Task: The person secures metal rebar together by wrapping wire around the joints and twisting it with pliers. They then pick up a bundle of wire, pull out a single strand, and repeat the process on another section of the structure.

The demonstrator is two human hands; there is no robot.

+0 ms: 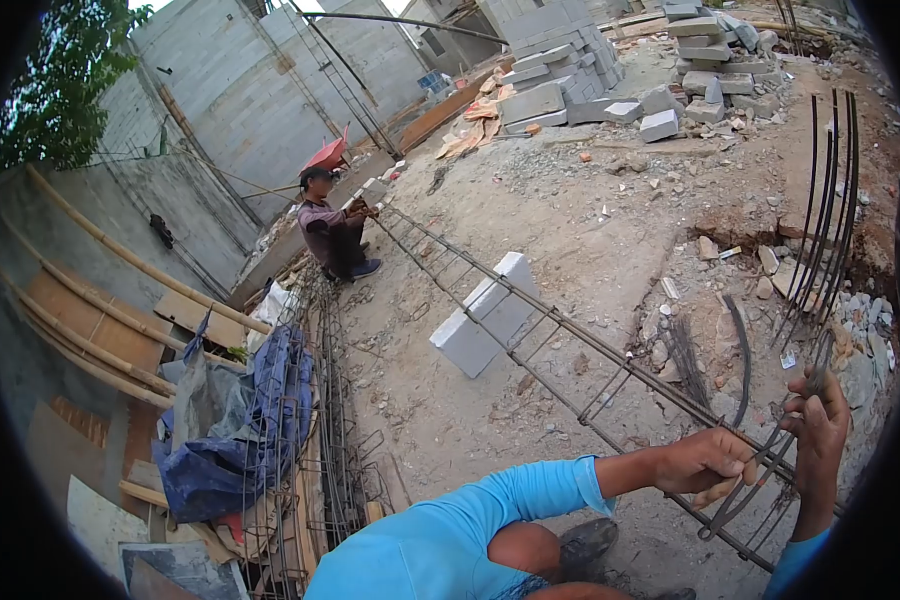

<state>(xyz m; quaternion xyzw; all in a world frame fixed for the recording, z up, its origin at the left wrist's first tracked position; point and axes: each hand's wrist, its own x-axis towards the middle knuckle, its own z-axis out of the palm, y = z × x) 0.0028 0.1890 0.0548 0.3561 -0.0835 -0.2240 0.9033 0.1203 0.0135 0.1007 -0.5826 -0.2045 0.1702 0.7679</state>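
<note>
My left hand (pixel 710 465) is closed on dark metal pincers (pixel 738 503) with two long legs, held over the steel rebar frame. Beside it, my right hand (pixel 820 425) is raised with its fingers curled around a bundle of thin tie wire (pixel 821 358). The rebar frame (pixel 610 378), long bars joined by cross stirrups, runs diagonally from under my hands to the far end. There a co-worker (pixel 335 225) squats with both hands at the bars. A pale concrete block (pixel 487 315) lies beneath the frame's middle.
Upright dark rebars (pixel 830 210) stand at the right by broken ground. Loose wire (pixel 685 360) lies near the frame. Stacked blocks (pixel 560 85) are at the back. Left are a blue tarp (pixel 235 440), more rebar cages (pixel 330 400) and bamboo poles (pixel 135 255). A red wheelbarrow (pixel 327 155) stands behind the co-worker.
</note>
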